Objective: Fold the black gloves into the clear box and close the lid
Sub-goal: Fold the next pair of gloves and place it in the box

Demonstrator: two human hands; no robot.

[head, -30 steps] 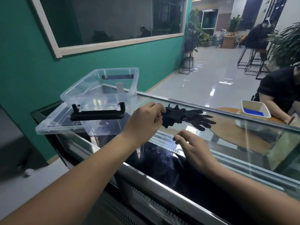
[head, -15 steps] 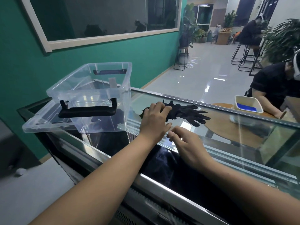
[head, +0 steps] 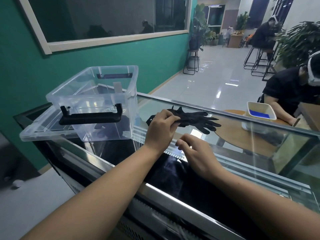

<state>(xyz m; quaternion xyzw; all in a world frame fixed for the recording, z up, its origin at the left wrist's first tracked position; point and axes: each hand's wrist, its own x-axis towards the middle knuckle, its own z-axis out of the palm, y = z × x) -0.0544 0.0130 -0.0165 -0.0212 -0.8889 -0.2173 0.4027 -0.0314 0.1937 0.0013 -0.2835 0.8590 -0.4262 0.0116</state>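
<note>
While left hand (head: 161,125) pinches black gloves (head: 195,119) on bench (head: 242,153) | right hand (head: 197,153) half-curled, empty — clear box (head: 97,101) lidless beside.

The gloves (head: 194,119) lie on the glass counter top (head: 242,141), extending right from the left hand's fingers (head: 170,116), which close on them. The box (head: 97,101) stands left of those fingers, on its lid (head: 34,134). The right hand (head: 197,153) is nearer, its fingers (head: 181,141) apart from the gloves.
</note>
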